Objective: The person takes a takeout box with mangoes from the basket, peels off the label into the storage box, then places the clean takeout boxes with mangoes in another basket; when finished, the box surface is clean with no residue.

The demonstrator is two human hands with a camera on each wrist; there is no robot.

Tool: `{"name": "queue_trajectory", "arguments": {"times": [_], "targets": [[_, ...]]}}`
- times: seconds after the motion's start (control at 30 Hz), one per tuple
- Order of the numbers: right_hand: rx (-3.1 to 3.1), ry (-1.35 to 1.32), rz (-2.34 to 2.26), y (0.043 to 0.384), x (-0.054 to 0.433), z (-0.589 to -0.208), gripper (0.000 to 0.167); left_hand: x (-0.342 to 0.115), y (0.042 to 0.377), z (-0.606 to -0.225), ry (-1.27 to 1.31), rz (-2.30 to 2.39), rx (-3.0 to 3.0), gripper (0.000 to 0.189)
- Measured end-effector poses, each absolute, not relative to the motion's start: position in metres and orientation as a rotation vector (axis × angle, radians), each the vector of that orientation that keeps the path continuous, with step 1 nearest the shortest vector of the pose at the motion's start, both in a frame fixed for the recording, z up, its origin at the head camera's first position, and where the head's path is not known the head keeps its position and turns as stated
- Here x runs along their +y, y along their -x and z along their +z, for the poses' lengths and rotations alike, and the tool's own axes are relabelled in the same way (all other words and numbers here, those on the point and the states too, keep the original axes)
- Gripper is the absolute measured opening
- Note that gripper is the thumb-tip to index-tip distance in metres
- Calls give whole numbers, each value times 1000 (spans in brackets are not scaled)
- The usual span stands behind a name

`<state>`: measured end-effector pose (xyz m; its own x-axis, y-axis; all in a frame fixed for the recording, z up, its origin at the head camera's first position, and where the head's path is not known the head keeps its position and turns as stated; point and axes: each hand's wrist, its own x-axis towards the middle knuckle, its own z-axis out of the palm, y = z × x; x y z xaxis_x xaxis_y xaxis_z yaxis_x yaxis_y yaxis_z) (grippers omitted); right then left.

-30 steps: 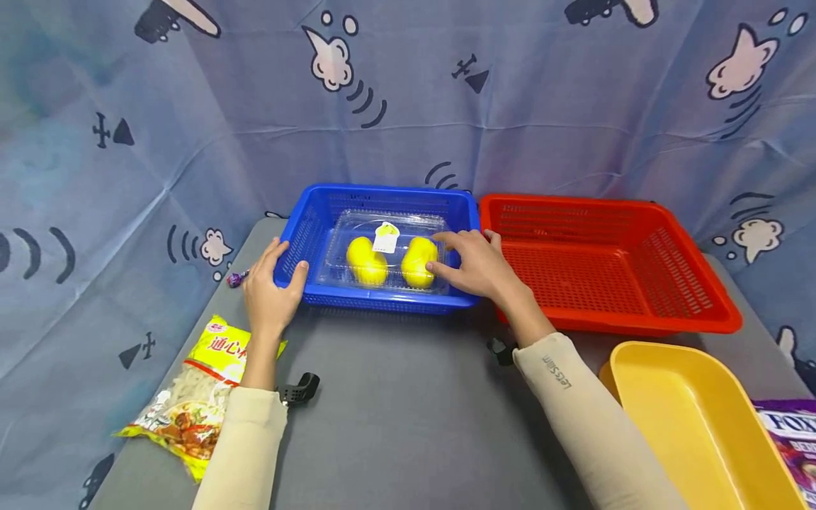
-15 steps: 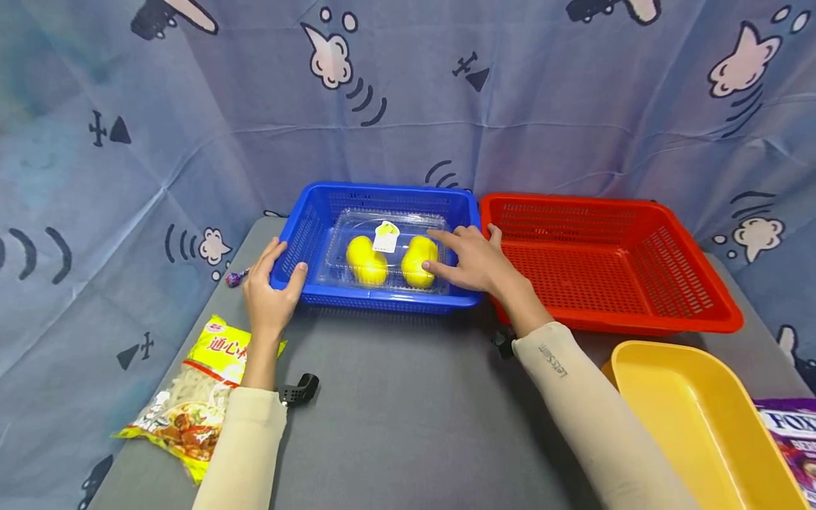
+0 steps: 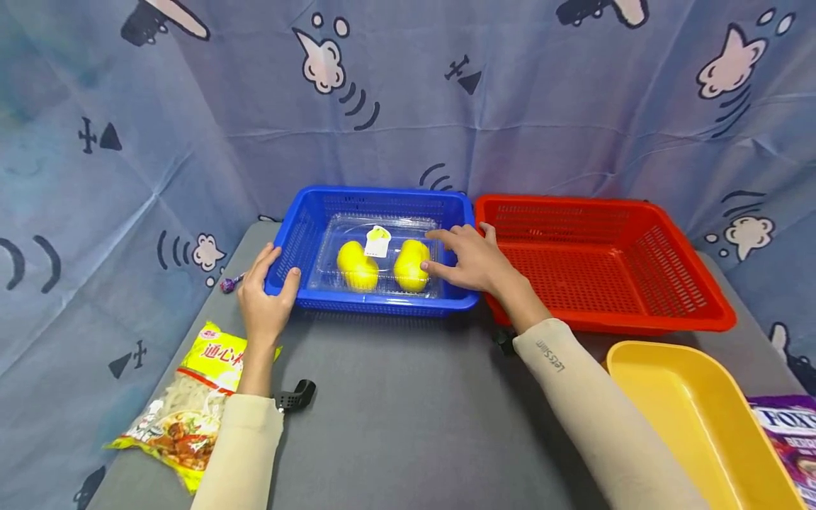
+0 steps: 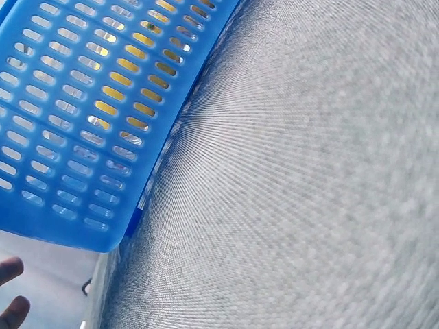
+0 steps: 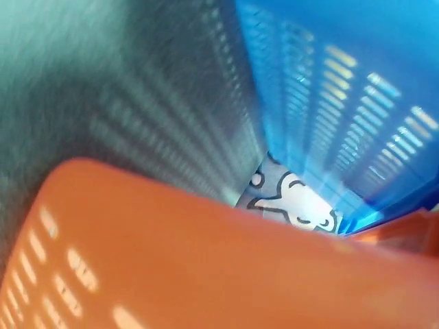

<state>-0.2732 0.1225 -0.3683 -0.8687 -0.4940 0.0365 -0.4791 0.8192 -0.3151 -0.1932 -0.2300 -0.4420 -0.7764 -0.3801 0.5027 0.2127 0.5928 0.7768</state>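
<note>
A blue plastic basket (image 3: 382,303) stands at the back of the grey table. Inside lies a clear plastic clamshell box (image 3: 328,273) with two yellow fruits (image 3: 411,265) and a white label (image 3: 377,241). My left hand (image 3: 266,304) is at the basket's left front corner, thumb by the front rim and fingers along the left side. Two of its fingertips (image 4: 14,312) show beyond the basket's perforated wall in the left wrist view. My right hand (image 3: 474,261) lies across the right rim, thumb and forefinger spread over the box's right end. Any contact with the box is unclear.
A red basket (image 3: 637,324) stands close to the blue one, its wall (image 5: 206,253) near the right wrist camera. Front right are a yellow tub (image 3: 676,397) and a purple packet (image 3: 790,439). A pasta bag (image 3: 191,404) and lollipop (image 3: 228,285) lie left.
The head view has shifted slightly, so the scene sits a little further left. My right forefinger and thumb have edged left over the box. My left hand stays at the corner.
</note>
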Motion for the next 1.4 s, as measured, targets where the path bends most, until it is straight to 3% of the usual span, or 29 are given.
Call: {"name": "queue_trajectory", "arguments": {"times": [0.57,0.9,1.13,1.4], "targets": [[2811,664,-374,277,112,-358,83,-228,196,-445,-124,-1114,-2144,47],[2818,690,-687,277,116,-364,73,-225,199,-449,-143,-974,-2090,42],[2730,678,-1056,275,119,-362,55,-224,199,-449,-138,-982,-2067,41],[2667,725,-1162,275,123,-362,42,-224,200,-449,-120,-996,-2032,40]]}}
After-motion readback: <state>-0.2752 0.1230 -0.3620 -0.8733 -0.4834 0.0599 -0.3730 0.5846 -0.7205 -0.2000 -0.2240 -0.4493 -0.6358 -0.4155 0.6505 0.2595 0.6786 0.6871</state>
